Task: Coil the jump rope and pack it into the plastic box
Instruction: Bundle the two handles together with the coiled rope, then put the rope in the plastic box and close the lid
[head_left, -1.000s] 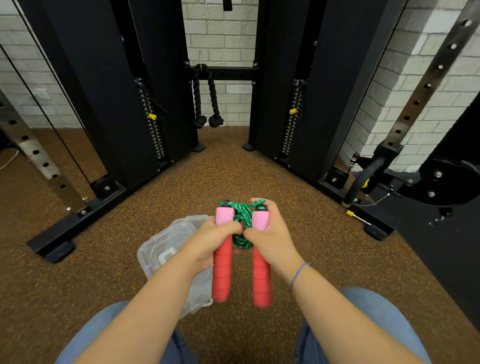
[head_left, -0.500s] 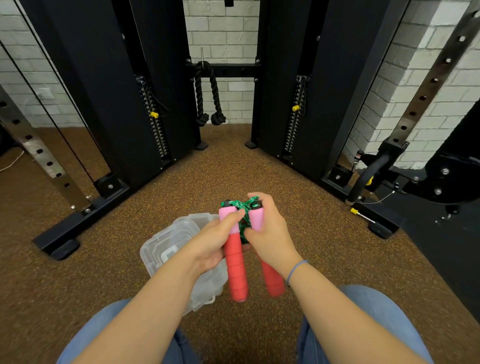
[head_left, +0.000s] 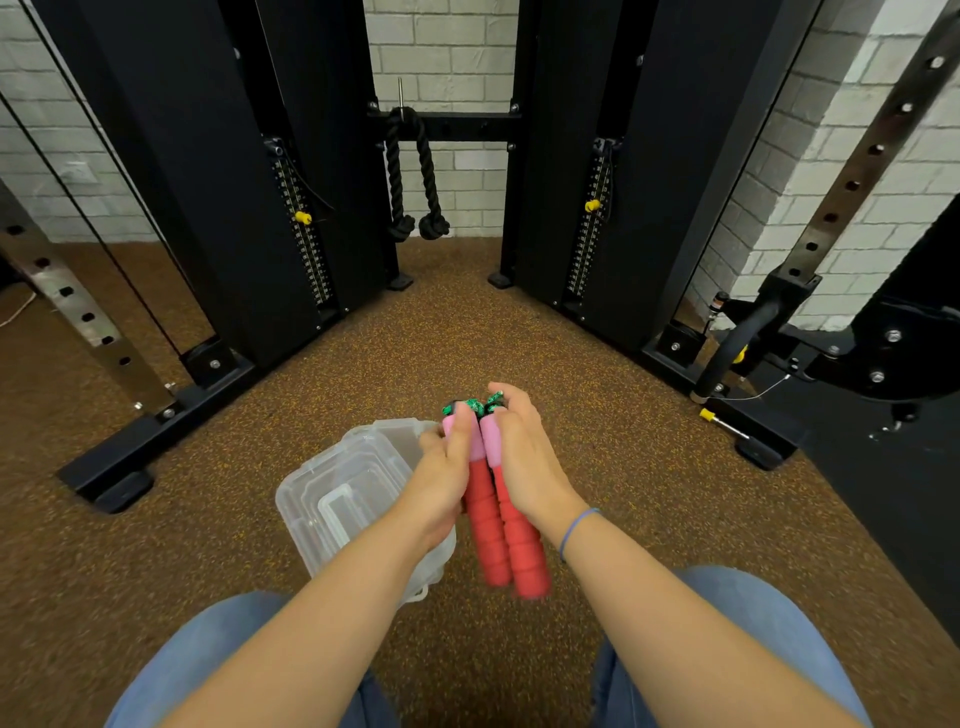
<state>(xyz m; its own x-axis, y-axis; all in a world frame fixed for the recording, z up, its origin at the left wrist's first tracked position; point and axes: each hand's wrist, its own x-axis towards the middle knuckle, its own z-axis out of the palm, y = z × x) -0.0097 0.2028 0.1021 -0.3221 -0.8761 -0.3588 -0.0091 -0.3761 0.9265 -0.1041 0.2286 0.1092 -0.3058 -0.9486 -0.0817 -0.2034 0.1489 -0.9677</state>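
Note:
I hold the jump rope (head_left: 501, 525) in front of me with both hands. Its two red foam handles with pink tops lie pressed side by side, pointing down toward me. The green rope bundle (head_left: 475, 406) peeks out above the handles, mostly hidden by my fingers. My left hand (head_left: 441, 478) grips the left handle near its top. My right hand (head_left: 524, 457) wraps the right handle and the bundle. The clear plastic box (head_left: 343, 493) sits on the floor to the left, under my left forearm, with no lid on it.
Brown speckled rubber floor (head_left: 467, 343) stretches ahead. Black cable-machine towers (head_left: 218, 208) stand left and right, with a black rope attachment (head_left: 415, 176) hanging between them. A black base foot (head_left: 124, 483) lies left of the box. My knees in blue jeans (head_left: 737, 639) frame the bottom.
The two handles came together from apart to touching side by side. My hands squeezed inward, covering most of the green bundle.

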